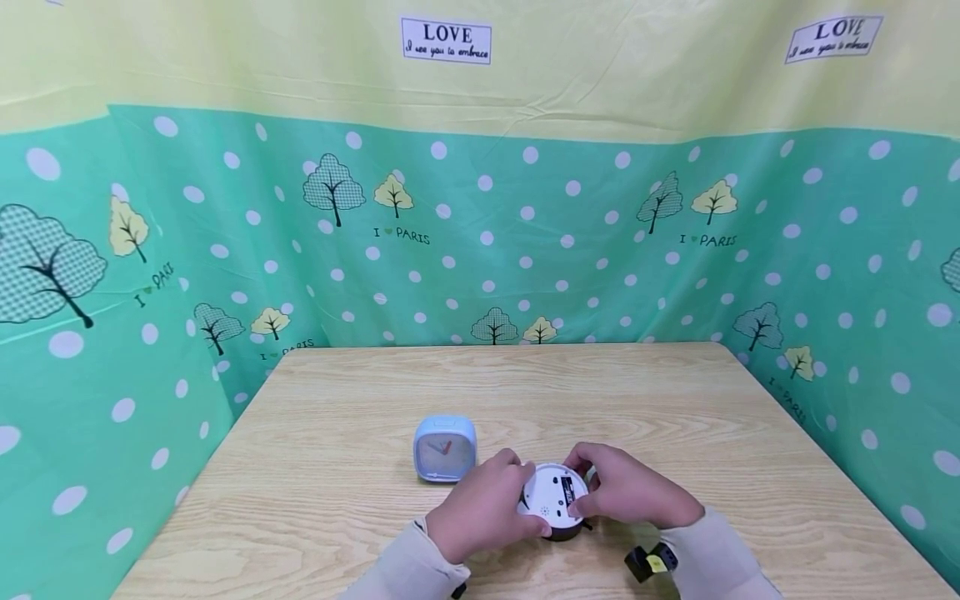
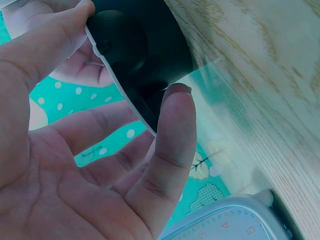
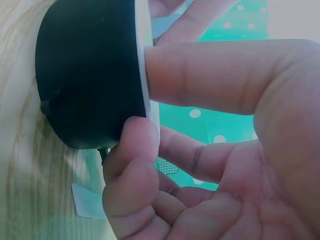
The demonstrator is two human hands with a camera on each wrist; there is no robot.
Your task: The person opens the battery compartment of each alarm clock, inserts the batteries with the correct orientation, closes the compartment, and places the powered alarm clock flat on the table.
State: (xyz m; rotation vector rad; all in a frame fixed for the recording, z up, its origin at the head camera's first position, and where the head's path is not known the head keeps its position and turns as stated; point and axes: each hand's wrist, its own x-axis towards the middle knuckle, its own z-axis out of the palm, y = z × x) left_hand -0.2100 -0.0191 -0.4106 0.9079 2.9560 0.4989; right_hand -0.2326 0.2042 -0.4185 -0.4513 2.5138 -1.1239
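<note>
A round black clock (image 1: 551, 497) lies back side up near the table's front, its white back showing small knobs and a dark label. My left hand (image 1: 487, 507) holds it from the left, with thumb and fingers at the rim. From the other side my right hand (image 1: 628, 486) grips the edge; its thumb presses on the white back and a finger bends around the black side (image 3: 90, 75). A short dark peg sticks out near the right hand. The clock's front is hidden. Just left of the hands stands a light blue alarm clock (image 1: 446, 450), upright, face forward.
The wooden table (image 1: 360, 383) reaches back to a green and yellow printed curtain (image 1: 525, 192), which also hangs along both sides. A black wrist camera (image 1: 651, 562) sits at the right sleeve. In the right wrist view, a small pale patch (image 3: 87, 202) shows on the tabletop.
</note>
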